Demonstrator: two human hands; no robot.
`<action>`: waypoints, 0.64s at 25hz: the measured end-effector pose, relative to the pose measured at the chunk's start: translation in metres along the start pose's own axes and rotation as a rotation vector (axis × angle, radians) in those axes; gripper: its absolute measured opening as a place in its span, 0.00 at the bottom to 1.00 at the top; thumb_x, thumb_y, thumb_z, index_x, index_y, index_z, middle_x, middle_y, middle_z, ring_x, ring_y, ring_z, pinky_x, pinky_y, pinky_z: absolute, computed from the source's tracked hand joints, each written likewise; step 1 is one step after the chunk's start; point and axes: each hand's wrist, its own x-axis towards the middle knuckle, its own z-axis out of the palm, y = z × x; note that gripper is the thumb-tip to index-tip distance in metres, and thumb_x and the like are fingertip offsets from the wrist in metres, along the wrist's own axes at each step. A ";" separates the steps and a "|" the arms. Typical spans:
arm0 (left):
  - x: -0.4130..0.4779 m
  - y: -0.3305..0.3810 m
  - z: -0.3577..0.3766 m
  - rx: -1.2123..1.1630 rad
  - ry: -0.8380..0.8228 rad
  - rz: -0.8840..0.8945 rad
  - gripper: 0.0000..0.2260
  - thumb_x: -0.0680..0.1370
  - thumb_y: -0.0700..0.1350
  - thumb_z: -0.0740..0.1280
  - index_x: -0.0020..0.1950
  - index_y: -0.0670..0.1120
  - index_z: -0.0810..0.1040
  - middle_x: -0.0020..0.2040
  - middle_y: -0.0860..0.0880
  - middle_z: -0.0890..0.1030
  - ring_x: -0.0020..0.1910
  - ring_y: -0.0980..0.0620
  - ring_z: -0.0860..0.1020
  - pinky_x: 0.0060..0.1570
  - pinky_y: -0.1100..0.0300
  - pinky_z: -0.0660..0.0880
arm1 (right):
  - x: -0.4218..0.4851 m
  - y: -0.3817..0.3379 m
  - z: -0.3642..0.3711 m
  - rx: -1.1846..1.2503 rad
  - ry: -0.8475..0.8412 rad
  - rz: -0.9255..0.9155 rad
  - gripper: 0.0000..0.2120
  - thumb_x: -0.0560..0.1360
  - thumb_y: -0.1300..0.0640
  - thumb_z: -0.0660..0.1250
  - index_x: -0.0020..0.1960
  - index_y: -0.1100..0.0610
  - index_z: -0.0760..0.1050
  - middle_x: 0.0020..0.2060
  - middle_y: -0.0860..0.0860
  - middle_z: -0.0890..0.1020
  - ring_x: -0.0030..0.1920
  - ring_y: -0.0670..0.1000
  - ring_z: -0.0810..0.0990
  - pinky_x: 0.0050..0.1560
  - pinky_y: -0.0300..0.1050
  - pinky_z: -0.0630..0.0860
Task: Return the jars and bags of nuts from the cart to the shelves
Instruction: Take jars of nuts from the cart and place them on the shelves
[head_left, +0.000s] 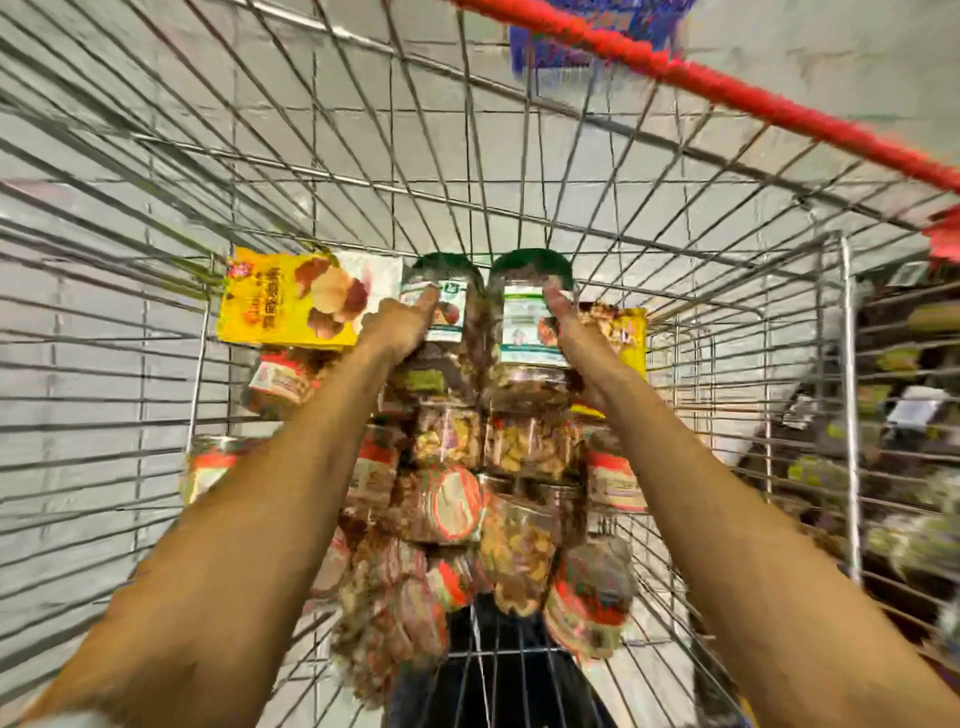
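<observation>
Gripping two green-lid jars, one per hand, at the cart's (847, 364) far end.

- left hand (410, 325): fingers curled round the left jar (447, 296) from its outer side, thumb up across the label.
- right hand (576, 348): same hold on the right jar (524, 312), mirrored, thumb on the label's edge.
- Jars sit upright, side by side and touching, between my palms. Both are clear, with brown nuts showing through.

Labels:
- Both jars have a white label with a green band. The text is too blurred to read.
- yellow bag (291, 306), cart's far-left corner: nut pictures and red Chinese characters, which I can't make out.
- second yellow bag (631, 332), cart's far right, partly hidden behind my right hand.
- pile (467, 509) of jars and bags down the cart's middle has red-and-white labels, unreadable through motion blur.

Edges and room:
- Lids are close to the cart's far wire wall.
- Bare wire floor shows along the cart's left side and again at its near right.
- Cart top is open above the jars.
- red handle (727, 88) crosses the cart's upper right.
- shelves (914, 415) of goods stand just outside the cart's right wall, blurred.
</observation>
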 end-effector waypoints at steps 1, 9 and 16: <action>0.003 0.000 0.001 0.060 0.011 0.015 0.39 0.74 0.68 0.57 0.72 0.38 0.63 0.71 0.37 0.67 0.70 0.39 0.65 0.69 0.51 0.63 | -0.003 0.000 0.001 0.019 0.018 0.000 0.45 0.61 0.25 0.62 0.64 0.57 0.73 0.62 0.58 0.78 0.59 0.60 0.78 0.63 0.58 0.72; -0.048 -0.031 -0.004 -0.084 0.049 0.111 0.32 0.65 0.67 0.70 0.58 0.46 0.74 0.50 0.53 0.81 0.50 0.52 0.79 0.55 0.57 0.75 | -0.040 0.041 -0.009 0.035 0.044 -0.071 0.23 0.61 0.27 0.65 0.35 0.47 0.79 0.40 0.45 0.85 0.48 0.52 0.80 0.57 0.50 0.72; -0.087 -0.032 -0.033 -0.786 -0.286 0.070 0.10 0.70 0.51 0.70 0.44 0.46 0.80 0.41 0.47 0.84 0.39 0.49 0.82 0.46 0.53 0.79 | -0.099 0.021 -0.025 0.347 -0.094 -0.143 0.19 0.66 0.35 0.66 0.42 0.50 0.82 0.36 0.48 0.86 0.37 0.49 0.85 0.36 0.43 0.80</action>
